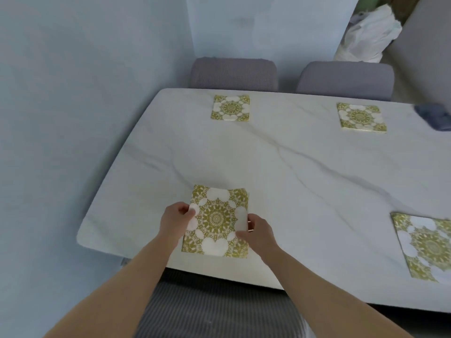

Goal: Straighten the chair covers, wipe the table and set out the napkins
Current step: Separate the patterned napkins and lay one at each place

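Pinching the napkin (216, 220) by its sides near the tabletop (268, 172) edge, your left hand (176, 219) and right hand (259, 232) risk skewing it on uneven release.

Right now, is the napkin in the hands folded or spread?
Folded: the napkin is a neat square, its sides pinched by the left hand and right hand.

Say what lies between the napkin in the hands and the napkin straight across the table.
Nothing: the head view shows only bare table between the held napkin and the far napkin.
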Demonstrator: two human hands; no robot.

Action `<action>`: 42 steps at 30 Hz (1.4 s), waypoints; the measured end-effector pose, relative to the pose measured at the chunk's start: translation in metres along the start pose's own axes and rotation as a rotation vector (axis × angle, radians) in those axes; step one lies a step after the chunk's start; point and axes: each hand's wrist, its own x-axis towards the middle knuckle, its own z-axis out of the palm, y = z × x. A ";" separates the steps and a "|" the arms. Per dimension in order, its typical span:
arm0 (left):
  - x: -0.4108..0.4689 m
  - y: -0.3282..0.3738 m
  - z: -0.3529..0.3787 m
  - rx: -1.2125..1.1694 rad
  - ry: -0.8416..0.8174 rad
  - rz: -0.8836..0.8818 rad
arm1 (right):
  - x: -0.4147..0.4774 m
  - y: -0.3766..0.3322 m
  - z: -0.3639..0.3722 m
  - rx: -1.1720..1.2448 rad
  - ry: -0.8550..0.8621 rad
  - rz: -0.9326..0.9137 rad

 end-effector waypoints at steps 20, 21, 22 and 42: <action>0.082 -0.040 -0.031 0.231 -0.150 0.061 | 0.017 -0.008 0.069 -0.059 0.369 0.034; 0.084 -0.041 -0.031 0.227 -0.158 0.055 | 0.017 -0.008 0.069 -0.059 0.381 0.029; 0.085 -0.042 -0.031 0.224 -0.165 0.054 | 0.017 -0.008 0.070 -0.056 0.391 0.023; 0.079 -0.033 -0.025 0.367 -0.076 0.171 | 0.017 0.009 0.063 -0.159 0.375 0.036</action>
